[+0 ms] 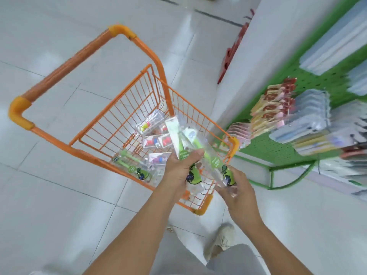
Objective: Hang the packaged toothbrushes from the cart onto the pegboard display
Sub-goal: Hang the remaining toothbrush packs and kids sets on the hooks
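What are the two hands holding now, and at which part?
Each holds a green packaged toothbrush. The left hand grips its pack at the lower half; the right hand pinches the second pack at its bottom end.

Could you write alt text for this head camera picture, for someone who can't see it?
Seen from above, a person's left hand and right hand each hold a clear packaged green toothbrush over an orange wire cart with more packages inside. A green pegboard display hung with packaged goods stands to the right, on a pale tiled floor.
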A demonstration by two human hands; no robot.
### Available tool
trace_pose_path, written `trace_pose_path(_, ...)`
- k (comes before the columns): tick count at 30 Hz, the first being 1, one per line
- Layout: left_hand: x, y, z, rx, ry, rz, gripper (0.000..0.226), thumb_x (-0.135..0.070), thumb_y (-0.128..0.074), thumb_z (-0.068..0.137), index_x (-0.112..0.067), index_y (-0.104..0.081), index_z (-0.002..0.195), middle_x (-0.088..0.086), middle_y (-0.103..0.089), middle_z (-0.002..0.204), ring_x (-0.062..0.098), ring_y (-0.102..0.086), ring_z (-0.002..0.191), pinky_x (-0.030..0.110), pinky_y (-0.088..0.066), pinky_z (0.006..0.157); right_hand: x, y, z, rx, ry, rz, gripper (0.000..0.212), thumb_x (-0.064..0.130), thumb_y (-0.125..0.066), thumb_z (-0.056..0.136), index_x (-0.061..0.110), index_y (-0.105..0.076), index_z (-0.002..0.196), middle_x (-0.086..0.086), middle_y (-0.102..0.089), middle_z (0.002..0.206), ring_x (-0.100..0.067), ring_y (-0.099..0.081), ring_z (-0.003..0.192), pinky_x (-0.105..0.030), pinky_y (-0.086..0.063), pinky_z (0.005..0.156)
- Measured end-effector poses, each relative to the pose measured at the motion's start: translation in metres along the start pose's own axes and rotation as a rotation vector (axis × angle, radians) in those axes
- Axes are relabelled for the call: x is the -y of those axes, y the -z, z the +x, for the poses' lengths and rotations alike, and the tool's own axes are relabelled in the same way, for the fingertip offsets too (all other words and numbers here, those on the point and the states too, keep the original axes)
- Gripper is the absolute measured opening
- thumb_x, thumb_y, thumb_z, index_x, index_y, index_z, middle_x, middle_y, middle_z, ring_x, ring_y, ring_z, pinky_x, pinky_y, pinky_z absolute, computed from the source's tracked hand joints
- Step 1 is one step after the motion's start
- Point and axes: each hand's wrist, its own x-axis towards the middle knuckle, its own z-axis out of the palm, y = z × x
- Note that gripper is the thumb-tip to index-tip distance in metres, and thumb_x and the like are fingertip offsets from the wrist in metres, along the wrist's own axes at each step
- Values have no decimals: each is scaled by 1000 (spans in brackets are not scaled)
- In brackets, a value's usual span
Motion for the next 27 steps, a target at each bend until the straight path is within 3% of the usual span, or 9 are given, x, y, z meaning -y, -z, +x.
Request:
trace_pose_path(2,9,-36,-3,9,-13,40,41,-17,-86,76,-6,-62,108,7,-73,92,11,-73,73,21,-56,62,-13,28,-11,-39,-3,14,65,10,-80,84,37,-53,136,22,-55,109,-9,-61,95,-16,-49,79)
trace_pose_path(5,32,-81,-6,60,-51,196,76,-34,-94,63,-10,-58,124,10,-72,116,23,-71,104,36,-58,86,-34,76,-19,26,-78,100,52,20,-81,84,33,-60,129,11,-63,106,-4,-62,91,-15,-47,82)
trace_pose_path(7,54,-107,-9,113,-80,321,56,-26,-91,67,-16,-63,115,6,-75,106,28,-71,101,40,-57,89,-47,108,-20,109,-149,286,34,19,-74,92,30,-65,122,2,-69,100,-10,-67,84,-22,-50,79)
trace_pose_path(9,86,-134,-15,158,-78,491,57,-32,-93,64,-20,-66,113,1,-77,102,25,-73,98,42,-57,90,-70,140,-17,137,-197,373,29,16,-66,97,25,-63,125,-3,-70,108,-15,-71,91,-25,-53,80)
trace_pose_path(13,160,-183,-24,197,-59,613,36,-23,-87,77,-23,-67,106,-8,-77,88,9,-72,80,24,-58,73,-137,188,-17,177,-244,484,36,7,-68,95,17,-61,130,-15,-64,122,-33,-68,102,-38,-60,85)
trace_pose_path(16,207,-205,-14,115,-95,713,40,-47,-84,72,-29,-67,103,-3,-75,94,15,-71,87,40,-58,85,-192,210,-20,147,-279,484,33,1,-68,93,14,-59,122,-18,-61,124,-30,-65,98,-40,-57,87)
trace_pose_path(18,233,-212,0,72,-124,715,40,-57,-76,72,-26,-64,94,0,-72,86,14,-69,80,35,-56,80,-226,220,-21,138,-329,514,32,-2,-66,93,11,-58,121,-18,-61,124,-24,-62,94,-38,-55,88)
trace_pose_path(22,263,-218,32,115,-99,743,24,-34,-66,94,-11,-65,97,5,-73,84,7,-69,74,11,-50,67,-278,223,-9,119,-411,564,34,-1,-64,94,11,-56,126,-7,-65,129,-18,-64,100,-37,-53,95)
trace_pose_path(27,293,-194,105,209,-118,723,27,-22,-73,92,-29,-63,115,1,-73,101,19,-69,98,33,-54,90,-330,192,36,87,-365,609,41,8,-70,86,17,-61,125,-4,-68,125,-15,-67,97,-28,-53,84)
